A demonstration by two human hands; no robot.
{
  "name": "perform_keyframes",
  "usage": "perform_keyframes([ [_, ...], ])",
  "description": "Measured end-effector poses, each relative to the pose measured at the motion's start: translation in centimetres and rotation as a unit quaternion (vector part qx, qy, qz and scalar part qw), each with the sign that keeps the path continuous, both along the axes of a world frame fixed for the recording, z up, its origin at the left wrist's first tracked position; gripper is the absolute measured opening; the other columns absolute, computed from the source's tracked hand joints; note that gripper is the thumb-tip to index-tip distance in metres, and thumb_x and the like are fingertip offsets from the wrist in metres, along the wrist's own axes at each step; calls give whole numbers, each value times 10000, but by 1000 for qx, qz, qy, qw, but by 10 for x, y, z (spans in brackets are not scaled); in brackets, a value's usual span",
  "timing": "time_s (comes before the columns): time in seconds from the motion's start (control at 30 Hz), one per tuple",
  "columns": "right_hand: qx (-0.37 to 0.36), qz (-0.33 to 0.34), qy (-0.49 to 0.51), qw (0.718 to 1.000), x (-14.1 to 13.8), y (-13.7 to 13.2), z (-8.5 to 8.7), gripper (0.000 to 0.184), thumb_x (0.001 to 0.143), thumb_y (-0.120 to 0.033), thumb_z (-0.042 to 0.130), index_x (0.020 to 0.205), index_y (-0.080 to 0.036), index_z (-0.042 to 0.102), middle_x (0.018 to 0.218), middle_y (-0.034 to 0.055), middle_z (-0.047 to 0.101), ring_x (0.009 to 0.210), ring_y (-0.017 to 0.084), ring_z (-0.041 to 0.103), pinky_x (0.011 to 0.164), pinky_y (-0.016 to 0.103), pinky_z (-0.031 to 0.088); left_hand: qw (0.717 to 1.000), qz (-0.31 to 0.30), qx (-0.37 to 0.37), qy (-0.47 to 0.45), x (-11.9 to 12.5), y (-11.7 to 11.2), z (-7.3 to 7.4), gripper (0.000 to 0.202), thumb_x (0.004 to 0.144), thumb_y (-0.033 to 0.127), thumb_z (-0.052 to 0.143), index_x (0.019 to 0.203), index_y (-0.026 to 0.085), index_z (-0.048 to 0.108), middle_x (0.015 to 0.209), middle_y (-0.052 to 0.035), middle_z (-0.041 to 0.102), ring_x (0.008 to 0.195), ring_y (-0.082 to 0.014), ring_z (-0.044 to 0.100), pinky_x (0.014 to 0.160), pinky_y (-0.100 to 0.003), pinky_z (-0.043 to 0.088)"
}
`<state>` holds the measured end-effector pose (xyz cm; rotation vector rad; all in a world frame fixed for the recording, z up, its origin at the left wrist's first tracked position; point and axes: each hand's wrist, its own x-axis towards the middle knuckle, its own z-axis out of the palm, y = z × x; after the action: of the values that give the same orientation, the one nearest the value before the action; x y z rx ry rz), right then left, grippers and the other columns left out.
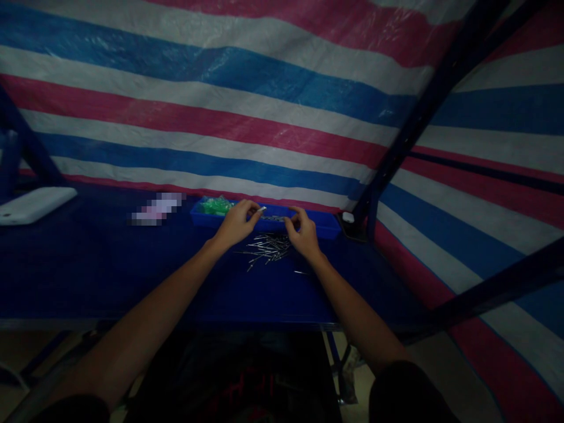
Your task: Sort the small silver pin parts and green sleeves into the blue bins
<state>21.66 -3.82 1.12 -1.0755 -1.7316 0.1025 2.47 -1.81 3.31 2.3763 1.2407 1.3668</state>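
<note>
My left hand (238,222) is curled in a pinch and holds a small silver metal piece (261,208) at its fingertips. My right hand (302,230) is also curled, its fingers closed on something too small to make out. Both hands hover over a loose pile of thin silver metal pins (267,244) on the dark blue table (110,264). Just behind the hands lies a shallow blue tray (324,224) with green pieces (215,205) at its left end and more pins inside.
A white flat object (33,204) rests at the table's left edge. A blurred pinkish patch (156,209) lies left of the tray. A striped red, white and blue tarp (264,106) forms the back and right walls, with dark blue frame bars (423,111).
</note>
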Motion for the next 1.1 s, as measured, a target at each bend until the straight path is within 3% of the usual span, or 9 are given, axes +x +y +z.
perform_keyframes([
  [0.2,25,-65,47,996,11,5,0,263,828,-328,446,1017,-159,516,585,-32,455,529,126,449,544,246,363,999,-24,-23,-11,-3,5,-2,180,809,271,501,908,147,587,836,-52,624,721,-139,560,659,-268,437],
  [0.43,-29,96,-135,986,-6,1,-11,312,747,-310,565,1028,-176,543,792,27,586,691,151,532,661,270,418,991,-99,-66,63,15,-7,-13,217,814,298,462,858,147,611,776,-42,636,693,-142,560,638,-257,402],
  [0.57,-29,79,-124,989,-8,0,-10,317,765,-260,532,1069,-171,512,763,20,574,674,150,525,647,267,419,992,-70,-88,57,18,-10,-12,277,839,298,397,742,145,607,622,-11,589,596,-124,516,562,-238,347],
  [0.67,-17,68,-112,991,-4,0,-6,232,792,-270,502,998,-172,544,726,16,560,654,147,516,635,264,410,991,-58,-98,65,16,-10,-10,328,847,303,375,640,145,575,528,3,533,527,-107,468,513,-234,299],
  [0.87,-49,77,-111,990,-4,1,-7,177,819,-297,473,936,-188,548,660,-7,557,590,133,509,593,247,390,989,-73,-122,47,16,-9,-11,378,857,328,343,598,151,553,550,-5,558,548,-110,500,523,-230,337],
  [1.03,-62,62,-87,992,-7,1,-10,141,821,-281,465,913,-189,520,668,-10,557,581,129,514,571,241,387,988,-105,-114,-28,15,-7,-13,186,800,295,463,861,159,574,779,-25,635,698,-134,580,642,-261,444],
  [1.1,-64,55,-74,994,-7,1,-9,143,826,-283,456,919,-191,513,656,-15,545,569,128,509,554,237,382,986,-124,-106,-42,16,-6,-14,198,762,236,506,940,165,556,854,-35,636,751,-138,590,676,-272,463],
])
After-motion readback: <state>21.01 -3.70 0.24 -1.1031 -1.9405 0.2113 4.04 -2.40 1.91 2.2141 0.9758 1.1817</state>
